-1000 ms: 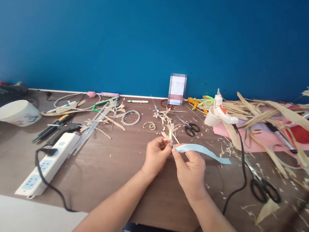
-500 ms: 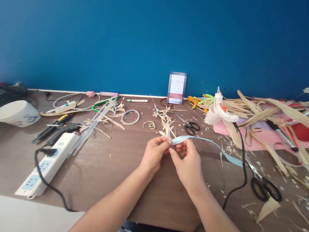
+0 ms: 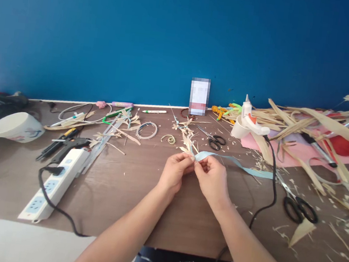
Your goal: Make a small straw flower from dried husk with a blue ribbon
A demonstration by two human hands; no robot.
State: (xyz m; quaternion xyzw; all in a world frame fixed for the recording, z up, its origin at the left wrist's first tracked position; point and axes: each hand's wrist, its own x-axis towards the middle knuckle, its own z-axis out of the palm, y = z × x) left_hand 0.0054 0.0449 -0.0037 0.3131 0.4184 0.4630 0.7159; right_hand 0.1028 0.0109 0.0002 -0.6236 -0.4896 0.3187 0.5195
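Observation:
Near the middle of the table my left hand (image 3: pixel 174 171) is closed, thumb and fingers pinching the base of a small spray of pale dried husk petals (image 3: pixel 188 143). Right beside it, my right hand (image 3: pixel 213 179) pinches a light blue ribbon (image 3: pixel 237 162) close to that base. The ribbon's free length trails off to the right over the table. My fingers hide the exact spot where ribbon and stem meet. Beyond the hands lie small black-handled scissors (image 3: pixel 215 142) and a little coil of pale green strip (image 3: pixel 170 139).
A white glue gun (image 3: pixel 252 124) rests in a white cup (image 3: pixel 240 131); its cord crosses the table on the right. Larger scissors (image 3: pixel 300 209) lie there among husk scraps. On the left are a power strip (image 3: pixel 56 185), a black glue gun (image 3: pixel 69 150) and a white bowl (image 3: pixel 17 126).
The right hand has moved slightly closer to the left hand's fingers. The ribbon's trailing end has shifted and now lies flatter. The view has tilted a little.

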